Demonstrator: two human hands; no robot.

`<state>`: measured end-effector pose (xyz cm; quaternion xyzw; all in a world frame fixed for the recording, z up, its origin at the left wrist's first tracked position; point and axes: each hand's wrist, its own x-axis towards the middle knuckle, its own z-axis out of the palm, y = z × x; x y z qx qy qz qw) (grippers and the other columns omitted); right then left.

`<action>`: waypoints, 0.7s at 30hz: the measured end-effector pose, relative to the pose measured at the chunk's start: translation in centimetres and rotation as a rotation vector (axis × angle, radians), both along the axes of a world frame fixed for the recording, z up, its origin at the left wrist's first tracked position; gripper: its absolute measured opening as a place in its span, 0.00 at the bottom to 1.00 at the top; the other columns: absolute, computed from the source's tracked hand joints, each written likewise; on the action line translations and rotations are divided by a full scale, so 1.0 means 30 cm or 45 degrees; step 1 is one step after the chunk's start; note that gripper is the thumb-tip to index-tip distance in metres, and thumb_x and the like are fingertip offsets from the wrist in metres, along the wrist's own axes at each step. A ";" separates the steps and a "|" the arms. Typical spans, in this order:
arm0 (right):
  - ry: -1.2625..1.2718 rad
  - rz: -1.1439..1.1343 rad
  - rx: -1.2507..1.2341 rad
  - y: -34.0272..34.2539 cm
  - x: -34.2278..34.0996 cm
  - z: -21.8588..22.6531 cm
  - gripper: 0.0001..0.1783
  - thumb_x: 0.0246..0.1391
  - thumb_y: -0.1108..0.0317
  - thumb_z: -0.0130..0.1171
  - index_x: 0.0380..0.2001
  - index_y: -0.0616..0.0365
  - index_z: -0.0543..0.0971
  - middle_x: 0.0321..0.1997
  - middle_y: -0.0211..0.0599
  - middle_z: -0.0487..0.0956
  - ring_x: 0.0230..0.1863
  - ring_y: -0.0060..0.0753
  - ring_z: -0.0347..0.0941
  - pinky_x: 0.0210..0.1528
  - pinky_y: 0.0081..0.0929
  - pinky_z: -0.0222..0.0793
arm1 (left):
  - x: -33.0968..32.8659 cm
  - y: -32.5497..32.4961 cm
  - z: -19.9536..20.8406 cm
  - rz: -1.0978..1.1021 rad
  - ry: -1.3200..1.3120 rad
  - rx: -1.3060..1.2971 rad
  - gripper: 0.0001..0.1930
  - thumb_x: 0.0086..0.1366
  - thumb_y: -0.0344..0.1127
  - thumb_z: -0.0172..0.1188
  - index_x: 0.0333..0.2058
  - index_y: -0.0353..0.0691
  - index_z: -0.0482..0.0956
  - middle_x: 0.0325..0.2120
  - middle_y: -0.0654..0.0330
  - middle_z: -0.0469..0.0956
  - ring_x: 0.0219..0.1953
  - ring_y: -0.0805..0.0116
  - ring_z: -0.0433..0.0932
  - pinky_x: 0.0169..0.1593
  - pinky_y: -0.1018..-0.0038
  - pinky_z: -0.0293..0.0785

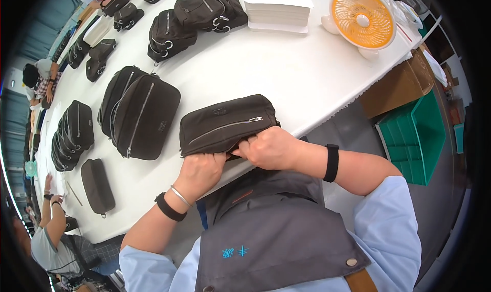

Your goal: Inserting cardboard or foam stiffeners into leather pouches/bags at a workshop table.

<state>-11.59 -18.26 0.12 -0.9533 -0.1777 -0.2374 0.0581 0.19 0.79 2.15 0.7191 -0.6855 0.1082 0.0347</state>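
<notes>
Our left hand [200, 170] and right hand [269, 148] both pinch the near edge of a dark zippered pouch [225, 123] at the white table's [286, 72] rim. Beyond it lie a pair of larger black bags [139, 110], a stack of white sheets [277, 8] and an orange desk fan [362, 17].

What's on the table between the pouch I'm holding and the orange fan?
Nothing: in the head view, the stretch of white table between the dark pouch held by both hands and the orange fan is bare. The stack of white sheets sits off to the side.

Pouch [225, 123] on table [266, 72], fan [362, 17] behind.
</notes>
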 end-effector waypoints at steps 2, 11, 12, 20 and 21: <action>0.020 0.024 0.014 -0.009 0.007 0.002 0.20 0.57 0.58 0.57 0.15 0.56 0.71 0.12 0.36 0.72 0.15 0.33 0.72 0.19 0.27 0.68 | -0.003 -0.002 0.006 0.044 0.057 0.055 0.09 0.62 0.35 0.57 0.34 0.34 0.76 0.25 0.51 0.77 0.27 0.56 0.79 0.37 0.64 0.74; 0.133 0.030 0.055 -0.009 -0.002 0.021 0.19 0.56 0.59 0.58 0.15 0.56 0.72 0.13 0.37 0.73 0.16 0.33 0.73 0.19 0.29 0.68 | -0.011 -0.005 0.020 0.132 0.110 0.232 0.09 0.63 0.37 0.57 0.31 0.37 0.77 0.20 0.55 0.77 0.24 0.63 0.79 0.32 0.72 0.75; 0.102 0.012 0.023 -0.009 0.001 0.020 0.19 0.56 0.60 0.58 0.15 0.56 0.72 0.14 0.36 0.73 0.17 0.33 0.74 0.20 0.28 0.68 | -0.008 -0.006 0.021 0.145 0.088 0.260 0.09 0.62 0.37 0.57 0.35 0.36 0.78 0.23 0.54 0.78 0.27 0.63 0.80 0.35 0.71 0.76; 0.134 -0.211 0.112 -0.033 0.057 0.103 0.13 0.56 0.64 0.57 0.22 0.59 0.75 0.17 0.38 0.76 0.22 0.35 0.77 0.24 0.28 0.72 | -0.023 0.038 0.130 -0.283 0.071 -0.075 0.18 0.59 0.26 0.57 0.49 0.32 0.73 0.48 0.46 0.75 0.50 0.50 0.75 0.51 0.56 0.72; 0.202 -0.300 0.213 -0.029 0.072 0.119 0.13 0.57 0.64 0.57 0.23 0.61 0.75 0.18 0.40 0.76 0.23 0.38 0.78 0.24 0.30 0.72 | -0.028 0.053 0.104 -0.061 0.256 -0.167 0.18 0.58 0.26 0.59 0.48 0.31 0.73 0.50 0.45 0.74 0.52 0.49 0.74 0.54 0.57 0.71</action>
